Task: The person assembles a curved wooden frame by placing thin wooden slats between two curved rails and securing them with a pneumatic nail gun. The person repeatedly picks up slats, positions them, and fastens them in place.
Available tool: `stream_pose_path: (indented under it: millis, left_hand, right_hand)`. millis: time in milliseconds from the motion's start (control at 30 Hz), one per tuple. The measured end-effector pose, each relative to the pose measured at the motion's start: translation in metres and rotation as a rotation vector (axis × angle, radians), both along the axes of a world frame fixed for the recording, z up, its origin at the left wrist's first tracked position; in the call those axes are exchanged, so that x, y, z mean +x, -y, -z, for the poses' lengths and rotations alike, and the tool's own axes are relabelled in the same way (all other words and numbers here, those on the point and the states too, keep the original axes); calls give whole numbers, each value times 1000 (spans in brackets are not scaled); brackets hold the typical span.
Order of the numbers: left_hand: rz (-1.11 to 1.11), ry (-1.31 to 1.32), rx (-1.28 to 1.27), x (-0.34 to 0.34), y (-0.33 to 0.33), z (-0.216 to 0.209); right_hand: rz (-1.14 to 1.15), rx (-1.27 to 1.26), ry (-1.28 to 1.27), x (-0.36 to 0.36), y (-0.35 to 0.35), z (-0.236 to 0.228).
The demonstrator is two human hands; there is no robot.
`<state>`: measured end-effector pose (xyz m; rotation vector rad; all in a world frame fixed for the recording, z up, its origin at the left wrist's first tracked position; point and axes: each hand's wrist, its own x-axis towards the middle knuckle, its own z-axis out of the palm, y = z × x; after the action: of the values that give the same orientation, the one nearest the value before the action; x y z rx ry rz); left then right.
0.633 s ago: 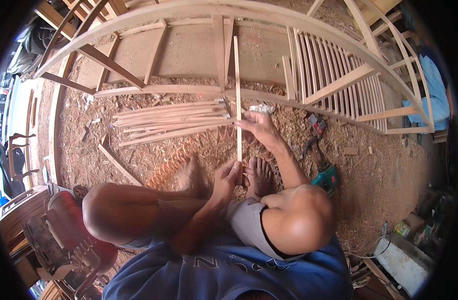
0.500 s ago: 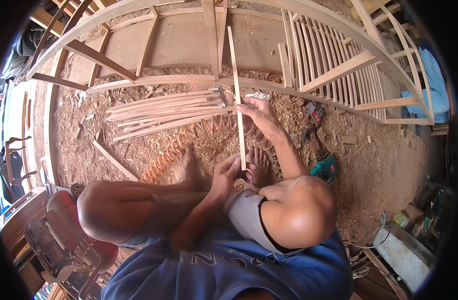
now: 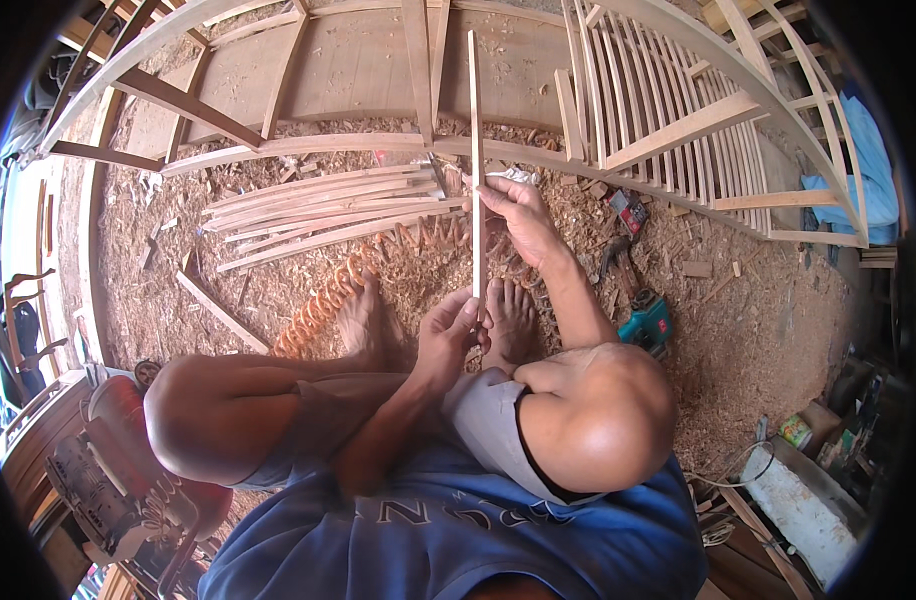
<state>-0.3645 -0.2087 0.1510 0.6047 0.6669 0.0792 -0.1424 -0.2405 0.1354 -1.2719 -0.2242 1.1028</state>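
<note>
A long, thin wooden slat [image 3: 476, 120] points away from me, held between both hands. My left hand [image 3: 448, 335] pinches its near end just in front of my feet. Farther up, around the middle, my right hand [image 3: 518, 210] grips it between thumb and fingers. Beyond my feet lies a loose stack of similar slats [image 3: 323, 208] on the shavings. An orange coiled air hose [image 3: 323, 315] curls between that stack and my left foot. A teal power tool [image 3: 645, 325] rests on the floor beside my right forearm.
A large wooden frame [image 3: 308, 145] with a slatted section [image 3: 668, 120] spans the far side. A red compressor tank [image 3: 118, 420] stands at the lower left. Wood shavings cover the floor, with a loose offcut [image 3: 221, 312] at left. A white block [image 3: 803, 510] lies lower right.
The slat has shifted away from me and turned closer to straight ahead. Both hands have moved slightly farther forward with it, still gripping it.
</note>
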Motion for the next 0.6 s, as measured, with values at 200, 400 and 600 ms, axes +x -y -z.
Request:
stream_pose_path:
  millis: [200,400,600]
  left_hand:
    - [-70,-48,25,5,1,0]
    - [-75,-60,39,7,1,-2]
    - [-66,-26,95,5,1,0]
  right_hand:
    - [26,46,-112,-2,2,-4]
    - [37,88,-155,-2,0,5]
    - [57,79,-156,-2,1,10]
